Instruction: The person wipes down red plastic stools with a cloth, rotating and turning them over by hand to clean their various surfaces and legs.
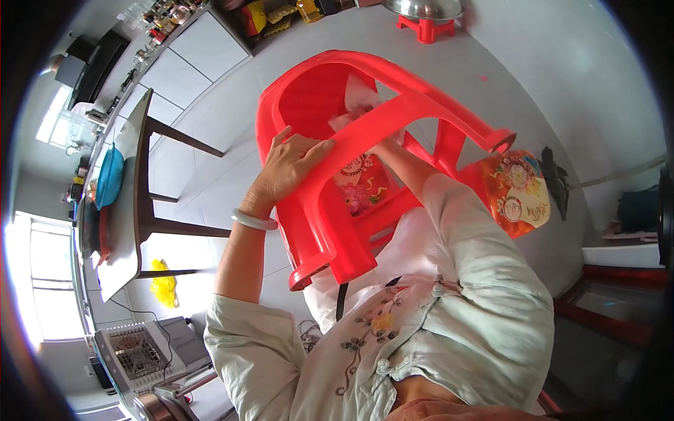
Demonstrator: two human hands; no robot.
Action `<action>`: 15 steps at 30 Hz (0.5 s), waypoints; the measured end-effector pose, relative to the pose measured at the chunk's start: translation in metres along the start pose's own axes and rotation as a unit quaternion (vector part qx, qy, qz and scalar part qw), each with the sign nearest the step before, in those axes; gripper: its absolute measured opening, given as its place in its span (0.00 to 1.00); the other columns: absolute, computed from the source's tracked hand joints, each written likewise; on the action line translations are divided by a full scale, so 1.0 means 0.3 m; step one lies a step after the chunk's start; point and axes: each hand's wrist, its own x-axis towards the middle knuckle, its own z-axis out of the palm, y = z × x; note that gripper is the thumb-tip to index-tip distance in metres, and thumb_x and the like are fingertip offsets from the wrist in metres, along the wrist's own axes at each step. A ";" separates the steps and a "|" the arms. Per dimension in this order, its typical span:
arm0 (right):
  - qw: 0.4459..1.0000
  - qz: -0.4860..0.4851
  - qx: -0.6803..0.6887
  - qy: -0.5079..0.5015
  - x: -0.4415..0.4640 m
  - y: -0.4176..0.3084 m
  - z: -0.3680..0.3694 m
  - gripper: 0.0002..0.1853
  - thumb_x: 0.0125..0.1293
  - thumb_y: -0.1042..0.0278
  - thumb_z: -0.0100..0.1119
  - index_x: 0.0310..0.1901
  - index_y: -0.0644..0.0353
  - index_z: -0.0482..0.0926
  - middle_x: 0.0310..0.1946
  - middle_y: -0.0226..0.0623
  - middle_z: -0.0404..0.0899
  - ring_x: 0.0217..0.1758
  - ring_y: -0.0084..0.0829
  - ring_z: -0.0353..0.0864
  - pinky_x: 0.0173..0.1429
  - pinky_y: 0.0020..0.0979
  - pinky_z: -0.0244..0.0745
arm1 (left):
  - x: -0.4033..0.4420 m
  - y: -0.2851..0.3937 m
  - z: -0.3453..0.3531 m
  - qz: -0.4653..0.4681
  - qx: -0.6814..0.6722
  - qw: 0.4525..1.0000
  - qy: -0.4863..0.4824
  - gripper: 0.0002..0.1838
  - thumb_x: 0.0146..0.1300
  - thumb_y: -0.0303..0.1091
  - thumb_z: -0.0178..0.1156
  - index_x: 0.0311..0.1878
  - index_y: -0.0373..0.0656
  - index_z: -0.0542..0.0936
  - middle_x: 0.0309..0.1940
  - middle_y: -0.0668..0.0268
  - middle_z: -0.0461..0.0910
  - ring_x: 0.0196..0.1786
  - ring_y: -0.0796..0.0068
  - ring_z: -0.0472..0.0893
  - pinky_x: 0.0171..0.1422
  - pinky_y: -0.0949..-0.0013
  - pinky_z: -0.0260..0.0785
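A red plastic chair (414, 105) is tipped over in front of my body, its legs and underside turned up toward me. My left hand (298, 158), with a pale bangle (254, 220) at the wrist, is closed around the frame between the legs. Inside the hollow underside, my right hand (375, 144) reaches behind that frame and holds a white cloth (359, 91) against the red plastic. Motion blurs the cloth, and the frame hides part of the right hand. Floral printing shows on a panel (519, 193) at the right.
A table (130, 200) at the left bears a blue basin (110, 175). Below it lies a yellow bag (163, 284). A heater-like appliance (137, 351) stands at lower left. A small red stool (425, 29) carries a metal basin (425, 8) by the wall.
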 end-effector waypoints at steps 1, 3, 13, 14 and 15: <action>1.000 -0.002 0.004 0.000 0.013 0.012 0.005 0.28 0.54 0.67 0.64 0.59 0.51 0.72 0.57 0.41 0.73 0.63 0.43 0.71 0.63 0.45 0.67 | 0.002 -0.001 0.004 -0.046 -0.042 0.998 -0.015 0.18 0.70 0.31 0.48 0.62 0.55 0.72 0.45 0.59 0.80 0.50 0.57 0.78 0.76 0.45 0.46; 0.949 0.099 0.148 -0.259 0.039 0.033 0.005 0.33 0.51 0.67 0.66 0.62 0.51 0.69 0.62 0.40 0.69 0.66 0.39 0.67 0.67 0.44 0.63 | 0.011 -0.003 0.005 -0.093 -0.082 0.992 -0.030 0.17 0.72 0.33 0.46 0.61 0.55 0.73 0.45 0.59 0.80 0.50 0.58 0.78 0.76 0.46 0.44; 0.988 0.002 0.107 -0.107 -0.207 0.120 0.047 0.35 0.48 0.66 0.67 0.61 0.51 0.68 0.60 0.47 0.66 0.62 0.47 0.69 0.64 0.46 0.64 | 0.029 0.047 -0.030 -0.181 -0.178 0.967 -0.013 0.25 0.71 0.52 0.47 0.48 0.38 0.81 0.39 0.58 0.81 0.50 0.64 0.78 0.78 0.51 0.39; 0.990 -0.003 0.113 -0.090 -0.278 0.100 -0.070 0.34 0.48 0.66 0.67 0.60 0.51 0.68 0.58 0.48 0.67 0.60 0.48 0.69 0.62 0.46 0.65 | 0.030 0.050 -0.031 -0.190 -0.186 0.964 -0.007 0.27 0.70 0.52 0.47 0.46 0.35 0.81 0.37 0.59 0.81 0.49 0.64 0.78 0.78 0.52 0.39; 0.991 0.006 0.099 -0.094 -0.327 0.083 -0.173 0.32 0.50 0.64 0.66 0.60 0.53 0.68 0.55 0.46 0.70 0.59 0.47 0.70 0.60 0.47 0.65 | 0.031 0.055 -0.033 -0.187 -0.190 0.964 -0.009 0.27 0.70 0.52 0.47 0.46 0.35 0.81 0.37 0.59 0.81 0.49 0.64 0.78 0.78 0.52 0.39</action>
